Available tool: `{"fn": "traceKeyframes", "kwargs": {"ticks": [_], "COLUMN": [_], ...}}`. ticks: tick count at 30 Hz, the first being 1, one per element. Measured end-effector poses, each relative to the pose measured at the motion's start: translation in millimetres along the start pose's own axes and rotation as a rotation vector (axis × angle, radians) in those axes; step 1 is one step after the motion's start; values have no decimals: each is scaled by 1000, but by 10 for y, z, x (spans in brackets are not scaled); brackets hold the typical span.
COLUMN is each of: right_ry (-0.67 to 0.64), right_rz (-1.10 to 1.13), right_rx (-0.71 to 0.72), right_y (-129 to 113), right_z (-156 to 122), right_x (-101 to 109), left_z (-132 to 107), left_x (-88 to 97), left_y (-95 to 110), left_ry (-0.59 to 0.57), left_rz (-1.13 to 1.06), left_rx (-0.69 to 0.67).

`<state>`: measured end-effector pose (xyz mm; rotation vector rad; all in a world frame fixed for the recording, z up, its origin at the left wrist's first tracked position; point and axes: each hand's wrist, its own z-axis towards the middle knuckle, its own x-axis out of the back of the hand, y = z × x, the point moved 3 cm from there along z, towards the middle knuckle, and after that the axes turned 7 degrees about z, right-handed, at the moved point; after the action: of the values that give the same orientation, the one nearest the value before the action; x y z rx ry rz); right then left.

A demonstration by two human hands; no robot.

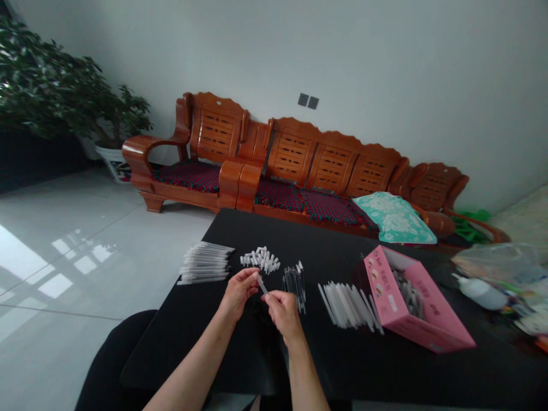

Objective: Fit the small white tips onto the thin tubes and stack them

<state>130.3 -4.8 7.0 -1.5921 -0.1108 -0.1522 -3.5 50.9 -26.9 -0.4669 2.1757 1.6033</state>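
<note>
Between my two hands is a whitish translucent pen barrel (262, 286), tilted. My left hand (240, 292) pinches its upper end, and my right hand (282, 313) grips the lower end. Just beyond my fingers lies a loose heap of small white pen caps (260, 260). Dark thin pen refills (294, 285) sit in a bunch to the right of my right hand. Farther right, a row of translucent pen barrels (347, 305) is spread side by side. To the left, white pens with dark tips (206, 262) are stacked in rows.
A pink open box (422, 302) with greyish contents stands on the black table (240, 228), right of the barrels. Beyond it are a plastic bag (492, 262) and a white bottle (482, 293). A wooden sofa (299, 154) with a turquoise pillow (394, 217) stands behind the table.
</note>
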Motion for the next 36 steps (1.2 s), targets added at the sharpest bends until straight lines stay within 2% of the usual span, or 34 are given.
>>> {"fn": "traceKeyframes", "kwargs": {"ticks": [10,15,23,27,29,31,33,36], "right_ry": [-14,-16,-28,-57,-86,-72,1,105], "right_rz": [-86,-125,171,237,241,251,276,294], "right_rx": [59,89,-132,-166,-174,-179,-180,-170], "right_y": [-49,-62,6,10,12,20,40,100], "right_z": [-10,-15,-24,-15,-7,4,14,20], "right_x": [-8,8,38,7,-6,16,84,216], "left_z": [-97,-107,-140,-160,-146,-105,-40,43], "left_x": [-78,-99,-143,-129,-54,105,355,812], "left_y": [34,-10,32,72,133,260,450,773], "left_ry": [108,89,-1,0,21,83,210,474], "left_rz": [125,81,73,178,230,229,193,206], "left_rx": [-225,-246,-211,-216,-214,-244,-307,-452]}}
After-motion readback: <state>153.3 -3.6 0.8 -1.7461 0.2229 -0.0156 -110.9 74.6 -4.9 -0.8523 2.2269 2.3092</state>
